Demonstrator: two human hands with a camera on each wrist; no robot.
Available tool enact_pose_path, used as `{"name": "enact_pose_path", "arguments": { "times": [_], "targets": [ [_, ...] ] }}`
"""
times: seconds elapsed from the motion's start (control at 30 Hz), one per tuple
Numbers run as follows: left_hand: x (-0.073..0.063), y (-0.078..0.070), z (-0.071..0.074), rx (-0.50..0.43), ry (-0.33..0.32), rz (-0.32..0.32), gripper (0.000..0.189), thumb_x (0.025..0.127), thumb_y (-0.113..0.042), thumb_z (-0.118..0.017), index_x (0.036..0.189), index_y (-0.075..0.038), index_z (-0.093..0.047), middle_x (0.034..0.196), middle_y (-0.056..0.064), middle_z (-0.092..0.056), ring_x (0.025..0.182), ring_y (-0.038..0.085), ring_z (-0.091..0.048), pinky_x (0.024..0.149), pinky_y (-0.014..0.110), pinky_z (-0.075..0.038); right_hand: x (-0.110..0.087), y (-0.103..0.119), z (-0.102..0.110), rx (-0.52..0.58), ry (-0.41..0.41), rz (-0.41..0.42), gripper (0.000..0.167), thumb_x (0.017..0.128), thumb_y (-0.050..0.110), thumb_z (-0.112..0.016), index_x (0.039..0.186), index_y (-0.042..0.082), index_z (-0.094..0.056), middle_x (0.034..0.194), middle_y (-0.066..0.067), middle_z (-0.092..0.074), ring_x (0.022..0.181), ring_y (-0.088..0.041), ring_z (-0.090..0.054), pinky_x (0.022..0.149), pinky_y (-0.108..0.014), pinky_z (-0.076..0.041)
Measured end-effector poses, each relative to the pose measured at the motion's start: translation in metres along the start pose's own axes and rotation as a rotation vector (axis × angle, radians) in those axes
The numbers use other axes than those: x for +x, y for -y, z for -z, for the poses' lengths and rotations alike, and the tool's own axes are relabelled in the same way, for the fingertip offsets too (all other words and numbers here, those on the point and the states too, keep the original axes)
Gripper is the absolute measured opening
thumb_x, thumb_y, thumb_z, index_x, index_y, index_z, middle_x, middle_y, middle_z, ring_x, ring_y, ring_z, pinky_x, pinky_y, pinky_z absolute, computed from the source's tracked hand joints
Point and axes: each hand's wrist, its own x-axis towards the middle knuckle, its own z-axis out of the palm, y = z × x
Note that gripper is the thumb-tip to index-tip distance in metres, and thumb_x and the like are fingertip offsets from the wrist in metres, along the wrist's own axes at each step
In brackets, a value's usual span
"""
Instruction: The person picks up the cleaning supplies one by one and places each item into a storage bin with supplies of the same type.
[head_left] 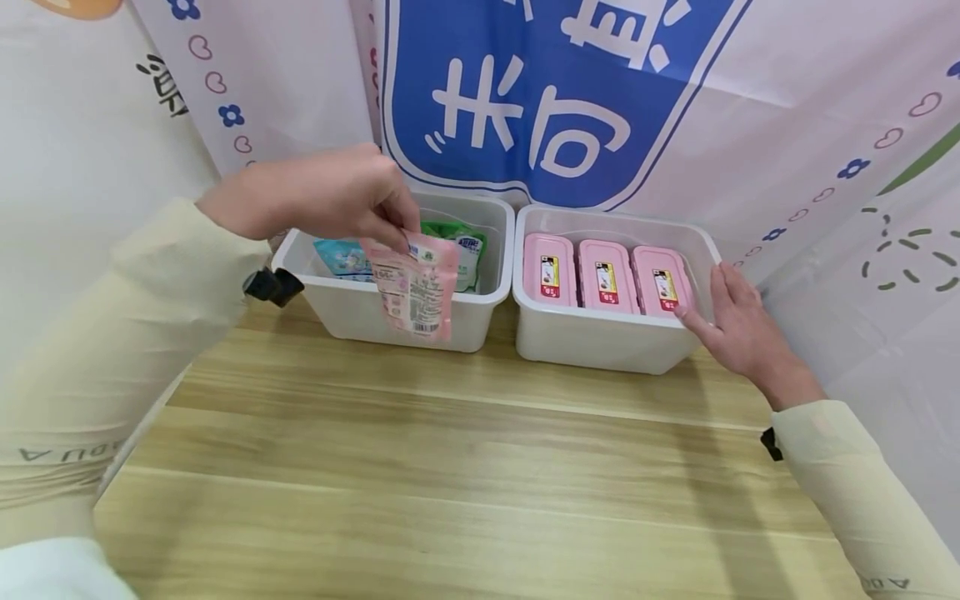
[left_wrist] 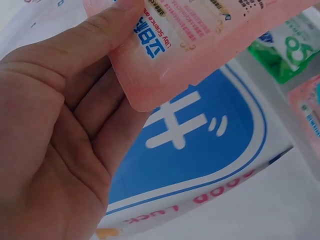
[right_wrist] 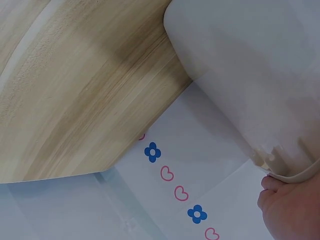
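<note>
My left hand (head_left: 352, 196) pinches the top edge of a pink refill pouch (head_left: 417, 287) between thumb and fingers. The pouch hangs over the front rim of the left white bin (head_left: 397, 321), its printed back and barcode in sight. Up close in the left wrist view, the thumb lies on the pouch (left_wrist: 185, 45). Inside that bin are a green pouch (head_left: 468, 254) and a blue pouch (head_left: 345, 258). My right hand (head_left: 738, 329) grips the right side of the other white bin (head_left: 600, 337), thumb over the rim. Three pink lidded boxes (head_left: 607, 271) stand in it.
Both bins stand side by side at the back of a wooden table (head_left: 450, 467). Behind them hangs a printed cloth (head_left: 510, 100) with a blue sign. In the left wrist view, another pink pouch (left_wrist: 309, 107) shows at the right edge.
</note>
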Motion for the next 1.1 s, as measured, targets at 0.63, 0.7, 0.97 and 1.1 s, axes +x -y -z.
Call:
{"name": "enact_pose_path", "arguments": {
  "times": [0.63,0.7,0.97,1.1],
  "targets": [
    [0.011,-0.007,0.040,0.103,-0.066,0.087,0.012,0.097,-0.012,-0.077,0.106,-0.008,-0.084,0.110,0.015,-0.082,0.099,0.030,-0.080,0.090,0.044,-0.065,0.001,0.001,0.000,0.017,0.016,-0.013,0.099,0.108,0.060,-0.040,0.165,-0.001,0.014,0.176,-0.023,0.018,0.162,-0.052,0.006,0.125,-0.079,-0.009],
    [0.013,-0.006,0.041,0.098,-0.074,0.097,0.014,0.097,-0.012,-0.077,0.108,-0.008,-0.083,0.113,0.016,-0.081,0.101,0.032,-0.080,0.092,0.045,-0.065,0.001,0.000,0.000,0.023,0.014,-0.014,0.100,0.108,0.060,-0.040,0.165,-0.001,0.014,0.176,-0.022,0.018,0.162,-0.053,0.006,0.124,-0.080,-0.009],
    [0.020,-0.002,0.042,0.079,-0.105,0.143,0.017,0.096,-0.013,-0.078,0.111,-0.008,-0.083,0.117,0.017,-0.080,0.105,0.035,-0.078,0.095,0.047,-0.063,0.001,0.000,-0.001,0.029,0.010,-0.012,0.099,0.108,0.059,-0.041,0.165,0.000,0.015,0.176,-0.022,0.019,0.162,-0.053,0.007,0.123,-0.081,-0.009],
    [0.024,0.002,0.040,0.070,-0.112,0.153,0.018,0.095,-0.012,-0.078,0.113,-0.007,-0.082,0.118,0.017,-0.079,0.105,0.034,-0.078,0.097,0.047,-0.063,0.001,0.000,-0.001,0.024,0.011,-0.016,0.099,0.108,0.060,-0.040,0.166,0.000,0.015,0.176,-0.022,0.018,0.162,-0.053,0.007,0.123,-0.082,-0.010]
  ]
}}
